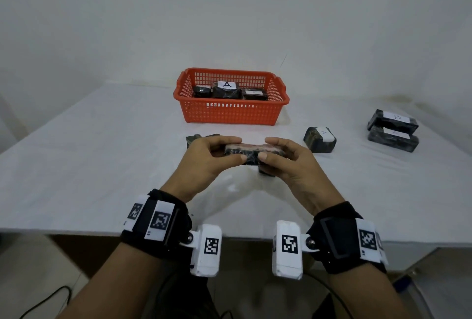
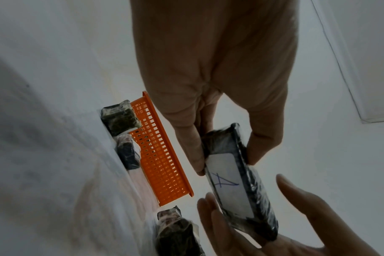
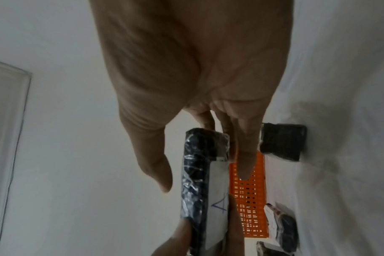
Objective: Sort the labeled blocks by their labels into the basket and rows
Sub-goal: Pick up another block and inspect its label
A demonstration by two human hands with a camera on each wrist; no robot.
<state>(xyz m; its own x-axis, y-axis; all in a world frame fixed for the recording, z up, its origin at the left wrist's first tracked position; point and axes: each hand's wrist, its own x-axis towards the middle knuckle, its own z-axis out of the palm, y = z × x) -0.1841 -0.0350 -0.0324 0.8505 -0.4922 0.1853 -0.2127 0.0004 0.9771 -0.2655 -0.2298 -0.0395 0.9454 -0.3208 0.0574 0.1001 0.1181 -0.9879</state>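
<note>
In the head view, the white table (image 1: 102, 155) fills the middle of the frame. Left of centre, the left hand (image 1: 204, 163) curls its fingers and thumb round one end of a dark wrapped block (image 1: 245, 152), held above the table. In the left wrist view the same block (image 2: 237, 181) runs down the lower middle of the frame, its white label marked "A" facing the camera, the left hand (image 2: 219, 86) pinching its upper end. Just behind the left hand in the head view, small dark blocks (image 1: 194, 139) lie on the table. Above centre stands the orange basket (image 1: 229, 114), holding three dark blocks, one with an "A" label (image 1: 226, 84) on top. Right of centre, the right hand (image 1: 288, 163) grips the other end of the held block, thumb in front and fingers behind; the right wrist view shows the thumb and fingers either side of it (image 3: 204, 173). Further right a single labelled block (image 1: 319, 139) sits on the table, its letter too small to read. At the right edge two long blocks (image 1: 393, 129) lie side by side, touching, the far one labelled "B".
</note>
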